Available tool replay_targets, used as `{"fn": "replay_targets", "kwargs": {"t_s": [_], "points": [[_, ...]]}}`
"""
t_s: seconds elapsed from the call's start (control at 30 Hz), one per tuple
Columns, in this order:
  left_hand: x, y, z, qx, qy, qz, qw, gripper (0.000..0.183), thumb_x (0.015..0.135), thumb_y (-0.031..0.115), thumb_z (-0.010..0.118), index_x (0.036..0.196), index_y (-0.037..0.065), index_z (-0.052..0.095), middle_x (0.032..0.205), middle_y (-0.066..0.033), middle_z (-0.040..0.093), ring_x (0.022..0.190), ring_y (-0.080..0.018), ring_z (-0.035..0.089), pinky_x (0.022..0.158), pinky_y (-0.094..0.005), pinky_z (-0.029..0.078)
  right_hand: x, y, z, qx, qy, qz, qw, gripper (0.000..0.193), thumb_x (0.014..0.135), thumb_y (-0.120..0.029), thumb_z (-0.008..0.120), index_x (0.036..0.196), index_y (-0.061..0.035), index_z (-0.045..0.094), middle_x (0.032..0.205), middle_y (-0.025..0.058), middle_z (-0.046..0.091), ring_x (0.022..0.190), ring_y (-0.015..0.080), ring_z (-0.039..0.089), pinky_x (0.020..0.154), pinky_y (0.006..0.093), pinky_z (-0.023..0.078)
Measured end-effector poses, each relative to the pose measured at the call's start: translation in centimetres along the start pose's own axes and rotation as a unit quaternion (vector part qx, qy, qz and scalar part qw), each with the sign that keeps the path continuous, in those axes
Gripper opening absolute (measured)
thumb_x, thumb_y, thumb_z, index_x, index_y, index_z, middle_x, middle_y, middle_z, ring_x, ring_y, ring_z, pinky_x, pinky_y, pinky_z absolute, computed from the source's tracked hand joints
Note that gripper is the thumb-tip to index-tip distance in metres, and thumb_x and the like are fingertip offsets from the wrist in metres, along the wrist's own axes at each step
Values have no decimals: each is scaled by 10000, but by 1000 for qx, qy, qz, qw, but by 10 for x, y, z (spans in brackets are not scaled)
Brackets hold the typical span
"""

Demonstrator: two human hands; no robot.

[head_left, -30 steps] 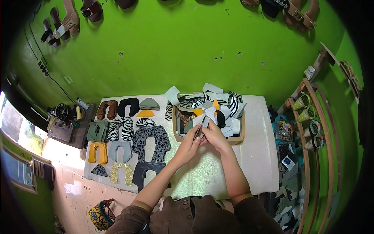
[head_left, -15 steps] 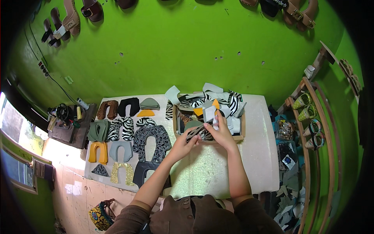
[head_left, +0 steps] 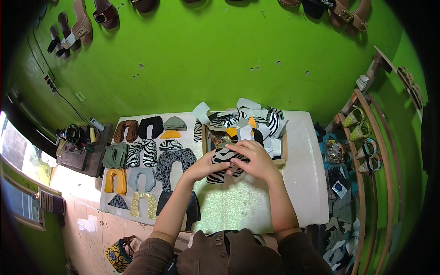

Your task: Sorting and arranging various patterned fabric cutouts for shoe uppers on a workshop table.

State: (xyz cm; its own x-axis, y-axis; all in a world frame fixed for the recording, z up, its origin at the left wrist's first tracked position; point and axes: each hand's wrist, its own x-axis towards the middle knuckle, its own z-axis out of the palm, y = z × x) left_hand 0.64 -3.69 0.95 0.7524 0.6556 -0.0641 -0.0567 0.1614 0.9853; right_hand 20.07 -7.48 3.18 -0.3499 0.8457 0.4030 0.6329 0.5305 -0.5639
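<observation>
Both hands hold zebra-print cut pieces (head_left: 216,177) in front of an open cardboard box (head_left: 284,149). My left hand (head_left: 201,169) grips their left side, thumb on top. My right hand (head_left: 257,161) lies across the right side, its fingers bent over the pieces and hiding part of them. Heaped in the box are white, grey, zebra and yellow scraps, some hanging over its rim. To the left, sorted U-shaped pieces lie in rows: leopard (head_left: 126,130), black (head_left: 151,127), olive (head_left: 115,156), mustard (head_left: 115,180), light grey (head_left: 142,178), gold glitter (head_left: 143,205) and black patterned (head_left: 175,166).
The pale table (head_left: 302,201) stands against a green wall with sandals (head_left: 82,23) along its top. A sewing machine (head_left: 73,133) is at the left. On the right, a wooden rack (head_left: 382,137) holds sandals, beside piled scraps (head_left: 339,229). A patterned bag (head_left: 119,253) sits on the floor.
The zebra-print pieces have come nearer to me and turned flatter, showing their striped face. My right hand has moved from upright beside them to lying across them.
</observation>
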Motion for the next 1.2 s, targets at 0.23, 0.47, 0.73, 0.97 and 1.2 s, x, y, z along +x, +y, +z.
{"fn": "replay_targets", "kwargs": {"t_s": [0.23, 0.47, 0.73, 0.97, 1.2], "points": [[0, -3, 5, -67, 51, -80, 993, 295, 848, 234, 565, 1054, 30, 511, 888, -36, 596, 750, -88, 556, 707, -238, 455, -3, -1, 4, -24, -9, -24, 999, 442, 712, -147, 620, 1148, -187, 559, 997, 69, 527, 929, 246, 504, 827, 335, 406], [4, -23, -8, -21, 69, -64, 995, 411, 913, 378, 402, 1065, 13, 514, 904, -36, 592, 808, -81, 536, 720, -218, 437, -9, -7, 6, -38, -24, 1, 999, 468, 714, -157, 596, 1176, -205, 534, 1008, 75, 524, 930, 254, 505, 829, 342, 406], [1, -22, -4, -11, 9, -25, 1000, 409, 917, 392, 377, 992, 17, 520, 846, -29, 585, 759, -99, 547, 703, -229, 445, -12, 4, 10, -78, 2, -11, 997, 396, 766, -107, 553, 1150, -205, 552, 919, 61, 556, 868, 243, 525, 776, 337, 414], [0, -14, 7, 5, 46, -30, 998, 234, 845, 225, 563, 947, 18, 522, 825, -22, 573, 752, -102, 547, 716, -240, 444, -15, 8, 15, -75, 31, -2, 997, 359, 774, -123, 575, 1125, -198, 564, 854, 34, 545, 819, 225, 542, 738, 335, 425], [5, -24, 7, -21, 56, -23, 998, 121, 864, 148, 529, 889, 31, 512, 782, -3, 534, 682, -79, 506, 649, -228, 436, -15, 6, 17, -75, 48, 9, 996, 341, 764, -123, 587, 1101, -173, 577, 861, 48, 561, 796, 234, 550, 695, 333, 432]]}}
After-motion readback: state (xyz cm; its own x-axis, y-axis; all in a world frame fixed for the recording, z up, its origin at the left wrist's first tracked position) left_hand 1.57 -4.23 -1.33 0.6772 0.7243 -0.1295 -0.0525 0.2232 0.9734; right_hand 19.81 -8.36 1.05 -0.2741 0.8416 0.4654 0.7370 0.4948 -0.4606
